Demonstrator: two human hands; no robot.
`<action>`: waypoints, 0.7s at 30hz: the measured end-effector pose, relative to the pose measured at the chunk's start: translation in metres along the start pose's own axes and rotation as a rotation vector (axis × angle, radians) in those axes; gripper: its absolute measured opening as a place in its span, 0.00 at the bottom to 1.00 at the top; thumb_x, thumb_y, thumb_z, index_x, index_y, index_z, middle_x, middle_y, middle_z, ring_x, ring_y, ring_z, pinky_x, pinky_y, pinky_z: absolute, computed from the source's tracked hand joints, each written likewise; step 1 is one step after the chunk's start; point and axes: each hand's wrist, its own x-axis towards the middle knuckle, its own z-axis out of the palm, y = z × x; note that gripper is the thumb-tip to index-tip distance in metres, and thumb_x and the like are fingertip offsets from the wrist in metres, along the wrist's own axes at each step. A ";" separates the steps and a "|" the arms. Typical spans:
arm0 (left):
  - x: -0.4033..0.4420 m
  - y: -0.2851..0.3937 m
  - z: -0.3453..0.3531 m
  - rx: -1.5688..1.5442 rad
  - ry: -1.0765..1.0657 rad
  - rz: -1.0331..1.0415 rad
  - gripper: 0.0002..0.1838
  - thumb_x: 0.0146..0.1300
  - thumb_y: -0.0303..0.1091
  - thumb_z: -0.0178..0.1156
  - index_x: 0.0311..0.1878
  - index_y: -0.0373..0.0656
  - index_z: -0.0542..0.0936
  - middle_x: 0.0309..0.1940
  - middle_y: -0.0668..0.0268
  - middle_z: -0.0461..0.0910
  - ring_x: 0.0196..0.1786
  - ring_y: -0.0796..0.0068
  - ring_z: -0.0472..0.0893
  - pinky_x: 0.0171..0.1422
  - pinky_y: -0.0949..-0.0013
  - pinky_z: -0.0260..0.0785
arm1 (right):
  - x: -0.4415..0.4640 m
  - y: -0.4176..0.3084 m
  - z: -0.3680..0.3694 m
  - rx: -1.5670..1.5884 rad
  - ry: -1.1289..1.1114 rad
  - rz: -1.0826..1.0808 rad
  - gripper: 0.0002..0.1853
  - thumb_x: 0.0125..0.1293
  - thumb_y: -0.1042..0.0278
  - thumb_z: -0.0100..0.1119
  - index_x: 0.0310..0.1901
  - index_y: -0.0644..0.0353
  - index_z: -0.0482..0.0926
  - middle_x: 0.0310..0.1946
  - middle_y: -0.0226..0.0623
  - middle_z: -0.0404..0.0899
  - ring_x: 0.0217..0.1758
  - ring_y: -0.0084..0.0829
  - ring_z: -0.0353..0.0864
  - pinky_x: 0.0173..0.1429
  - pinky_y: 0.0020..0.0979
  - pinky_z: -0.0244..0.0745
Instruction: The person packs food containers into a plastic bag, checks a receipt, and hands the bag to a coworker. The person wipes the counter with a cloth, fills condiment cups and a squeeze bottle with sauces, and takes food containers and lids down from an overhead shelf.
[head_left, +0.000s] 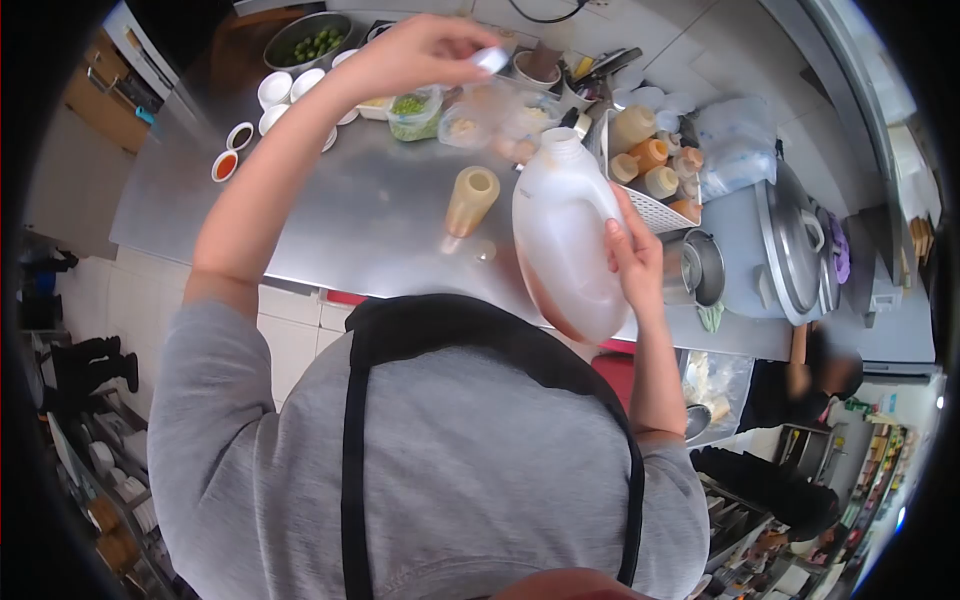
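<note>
My left hand (455, 48) is raised over the back of the counter, its fingers closed on a white cap (490, 61). My right hand (634, 250) grips the handle of a large translucent plastic jug (560, 225). The jug's mouth is uncovered, and some reddish-brown liquid shows low inside it. Left of the jug, an open-topped squeeze bottle (470, 203) stands on the steel counter (360, 215). Close to its base lies a small pale round piece (485, 250), perhaps its nozzle top.
A white basket (650, 212) of sauce bottles stands behind the jug. Small white cups (275, 90), a red sauce dish (225, 166), a tub of chopped greens (412, 118) and a bowl of green fruit (310, 45) sit at the back left. Other people (780, 490) are at the right.
</note>
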 end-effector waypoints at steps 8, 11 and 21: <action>-0.113 -0.068 0.017 -0.376 0.127 -0.422 0.23 0.57 0.39 0.63 0.55 0.42 0.75 0.39 0.63 0.77 0.38 0.76 0.79 0.46 0.74 0.73 | 0.017 -0.050 -0.005 0.019 -0.302 0.197 0.21 0.66 0.67 0.53 0.60 0.58 0.70 0.46 0.37 0.79 0.44 0.22 0.76 0.50 0.24 0.69; -0.130 -0.071 0.022 -0.408 0.185 -0.473 0.23 0.57 0.38 0.63 0.55 0.41 0.76 0.40 0.62 0.78 0.39 0.77 0.79 0.46 0.73 0.73 | 0.022 -0.060 -0.004 -0.002 -0.369 0.269 0.21 0.66 0.67 0.53 0.60 0.58 0.70 0.55 0.41 0.75 0.55 0.25 0.72 0.61 0.26 0.62; -0.151 -0.077 0.022 -0.485 0.260 -0.492 0.21 0.59 0.35 0.62 0.55 0.39 0.75 0.41 0.62 0.78 0.40 0.78 0.79 0.46 0.73 0.74 | 0.036 -0.072 0.001 -0.163 -0.506 0.336 0.20 0.66 0.66 0.53 0.60 0.59 0.70 0.59 0.42 0.72 0.62 0.32 0.69 0.64 0.30 0.61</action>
